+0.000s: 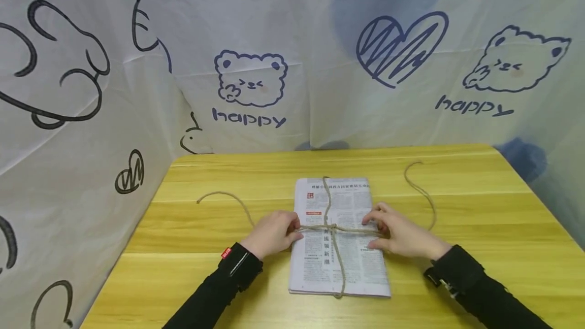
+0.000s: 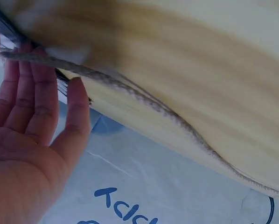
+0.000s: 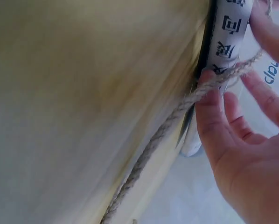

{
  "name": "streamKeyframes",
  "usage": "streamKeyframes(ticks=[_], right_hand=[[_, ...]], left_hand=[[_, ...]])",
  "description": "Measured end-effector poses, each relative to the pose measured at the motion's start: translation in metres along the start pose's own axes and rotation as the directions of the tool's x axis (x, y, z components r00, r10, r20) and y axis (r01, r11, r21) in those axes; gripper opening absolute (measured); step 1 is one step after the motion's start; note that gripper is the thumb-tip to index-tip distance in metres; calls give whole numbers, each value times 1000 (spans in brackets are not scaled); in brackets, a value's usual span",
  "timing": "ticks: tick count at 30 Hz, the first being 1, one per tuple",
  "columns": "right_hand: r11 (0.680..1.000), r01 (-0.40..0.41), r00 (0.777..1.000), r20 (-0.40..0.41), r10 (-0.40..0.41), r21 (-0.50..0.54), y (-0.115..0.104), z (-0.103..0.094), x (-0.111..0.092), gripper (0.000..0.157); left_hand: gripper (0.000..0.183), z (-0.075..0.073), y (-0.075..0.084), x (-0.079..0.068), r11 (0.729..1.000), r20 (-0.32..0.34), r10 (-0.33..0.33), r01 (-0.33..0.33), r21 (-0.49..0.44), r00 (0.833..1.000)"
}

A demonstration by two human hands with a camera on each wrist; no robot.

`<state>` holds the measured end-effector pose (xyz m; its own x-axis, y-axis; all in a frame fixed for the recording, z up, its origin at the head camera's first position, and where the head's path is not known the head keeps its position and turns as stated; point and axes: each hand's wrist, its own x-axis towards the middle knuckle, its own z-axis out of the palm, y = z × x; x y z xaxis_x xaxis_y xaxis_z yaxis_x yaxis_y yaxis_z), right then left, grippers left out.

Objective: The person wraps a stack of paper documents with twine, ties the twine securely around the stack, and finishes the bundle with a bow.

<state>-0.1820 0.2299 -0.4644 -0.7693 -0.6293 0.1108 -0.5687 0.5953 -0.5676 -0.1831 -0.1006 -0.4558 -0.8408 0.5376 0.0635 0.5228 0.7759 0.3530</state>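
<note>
A folded stack of newspaper lies on the table, bound crosswise by brown twine with a knot near the middle of its top. At the stack's left edge is my left hand, thumb and fingers apart on either side of the twine. The left wrist view shows the twine running across its nearly straight fingertips. My right hand rests at the right edge, fingers spread and lightly bent. In the right wrist view, the twine passes over a fingertip beside the newspaper's folded side.
One loose twine end curves out over the wood-grain table on the left. Another loose end trails toward the back right. White cloth with drawn bears and hearts hangs behind and along the sides.
</note>
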Motion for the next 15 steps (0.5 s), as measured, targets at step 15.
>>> streamKeyframes(ticks=[15], right_hand=[[997, -46, 985, -165, 55, 59, -9, -12, 4, 25]], left_hand=[[13, -13, -12, -6, 1000, -43, -9, 9, -5, 999]])
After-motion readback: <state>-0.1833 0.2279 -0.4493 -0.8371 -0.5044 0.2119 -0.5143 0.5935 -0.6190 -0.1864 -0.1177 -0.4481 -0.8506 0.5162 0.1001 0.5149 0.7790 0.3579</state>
